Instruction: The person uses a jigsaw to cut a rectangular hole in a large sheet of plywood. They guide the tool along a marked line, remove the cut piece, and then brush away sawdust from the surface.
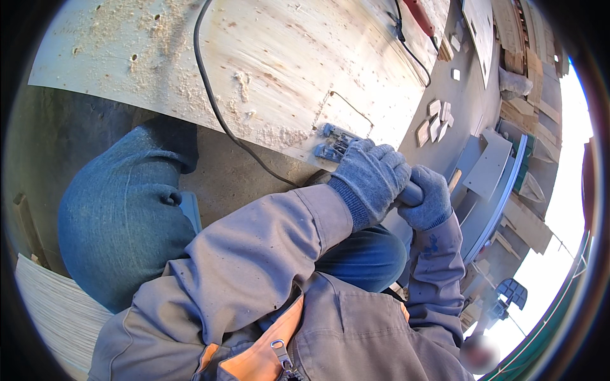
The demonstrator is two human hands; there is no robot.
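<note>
A jigsaw (335, 143) with a blue-grey metal shoe rests at the near edge of a pale plywood sheet (279, 70). My left hand (372, 176), in a grey knit glove, is wrapped over the jigsaw's body behind the shoe. Closed around its dark rear end is my right hand (427, 197), gloved the same way. The blade is hidden. Beside the shoe, a thin dark cut or line (351, 108) runs across the sheet, with sawdust along it.
A black cable (206, 82) crosses the sheet and drops over its near edge. At the far right corner lies a red power tool (420, 17) with its cord. Several small wood offcuts (434, 120) lie on the floor; stacked boards (521, 108) stand farther right. My bent knee (121, 203) is at left.
</note>
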